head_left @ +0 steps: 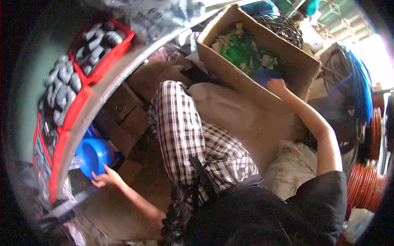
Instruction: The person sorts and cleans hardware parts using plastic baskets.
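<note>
My left hand [107, 177] is at the lower edge of a round blue plastic tub [96, 155], its fingers and thumb about the rim. The tub is tilted beside the curved table edge. My right hand [277, 85] reaches over the near side of a large cardboard box [242, 84]. Its fingers are curled at the edge of a blue bowl-like thing [266, 76], partly hidden by the box wall. Inside the box lie many small green and whitish pieces [242, 51], too small to make out.
Red bins [113, 57] with grey and black parts line the table at left. Brown cardboard boxes [123, 106] stand below it. A pale sack [289, 166] lies by my right side. Coils of blue tubing [357, 86] and reddish-brown cable [365, 186] are at far right.
</note>
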Motion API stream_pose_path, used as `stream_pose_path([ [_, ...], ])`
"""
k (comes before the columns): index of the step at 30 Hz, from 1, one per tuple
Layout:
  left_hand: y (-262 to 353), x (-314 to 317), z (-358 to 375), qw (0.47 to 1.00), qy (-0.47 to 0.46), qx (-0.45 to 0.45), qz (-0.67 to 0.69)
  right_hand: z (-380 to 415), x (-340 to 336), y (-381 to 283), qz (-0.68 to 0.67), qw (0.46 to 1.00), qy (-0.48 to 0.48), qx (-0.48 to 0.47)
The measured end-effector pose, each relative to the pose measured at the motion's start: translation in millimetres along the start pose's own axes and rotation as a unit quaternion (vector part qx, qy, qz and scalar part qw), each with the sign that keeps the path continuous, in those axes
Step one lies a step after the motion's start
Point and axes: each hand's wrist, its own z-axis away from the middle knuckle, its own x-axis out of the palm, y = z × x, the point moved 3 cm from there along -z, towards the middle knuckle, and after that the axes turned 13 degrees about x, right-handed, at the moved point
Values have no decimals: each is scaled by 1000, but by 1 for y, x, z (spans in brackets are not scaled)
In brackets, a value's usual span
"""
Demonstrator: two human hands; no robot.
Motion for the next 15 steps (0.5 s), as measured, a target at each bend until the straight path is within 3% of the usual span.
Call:
stream_pose_path([
  [4, 41, -30, -10, 998, -10, 32, 45, -13, 25, -5, 31, 996, 8, -81],
  [5, 33, -28, -14, 997, -14, 79, 21, -36, 63, -9, 30, 995, -7, -90],
  [7, 19, -17, -11, 992, -8, 126, 6, -22, 42, -16, 56, 994, 17, -92],
  [8, 29, -15, -6, 993, 15, 105, -43, -24, 43, -18, 89, 991, 25, -97],
  [11, 55, -33, -2, 993, 19, 110, 48, -23, 50, -23, 56, 994, -46, -80],
  [13, 27, -7, 15, 988, 27, 74, 136, -12, 28, -18, -3, 992, -74, -100],
  [15, 3, 18, 31, 984, 22, 30, 173, -15, 36, -21, 26, 990, -107, -89],
])
